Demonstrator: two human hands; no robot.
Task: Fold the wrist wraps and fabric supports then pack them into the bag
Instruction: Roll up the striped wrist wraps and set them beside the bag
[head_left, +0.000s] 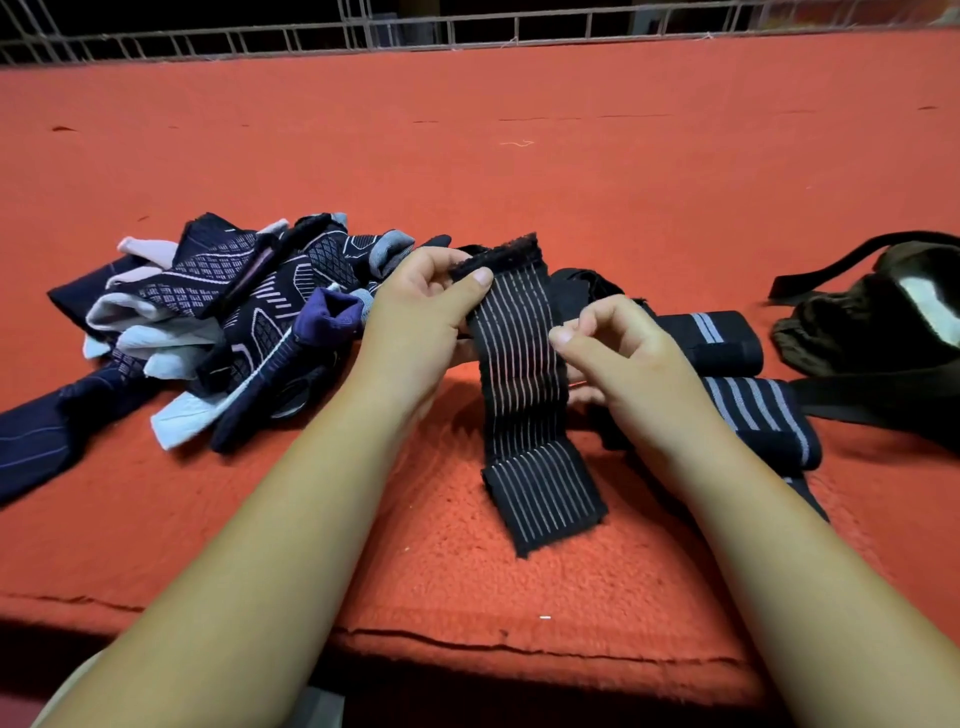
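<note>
Head view. A big red fuzzy worktop (519, 171) fills most of the frame, w/ a metal grid (363, 31) along the top edge.

Mid frame: the left hand (415, 306) holds up a black wrist wrap (524, 395) w/ thin pale lines. Its thumb & fingers (436, 260) are curled & pinch the wrap's fuzzy top end. The right hand (618, 353) is just right of it, fingers (608, 312) curled in. Its thumb tip pinches the wrap's right edge, about halfway down. The wrap hangs down from the hands. Its btm end bends & lies flat on the worktop, lower mid frame.

Left of the hands: a messy pile of fabric supports (234, 322), dark blue, black & pale grey, all mixed up, not folded. One long dark blue piece sticks out to the left edge of the frame.

Right of the hands: two folded wraps, black w/ grey stripes. The back one (711, 338) & the near one (763, 421) lie close together on the worktop, partly behind the right arm.

Far right: a dark bag (883, 332), mouth open, w/ black straps lying out to the left. A pale patch shows inside; can't tell what it is. The held wrap, the folded wraps & the pile are all outside the bag.
</note>
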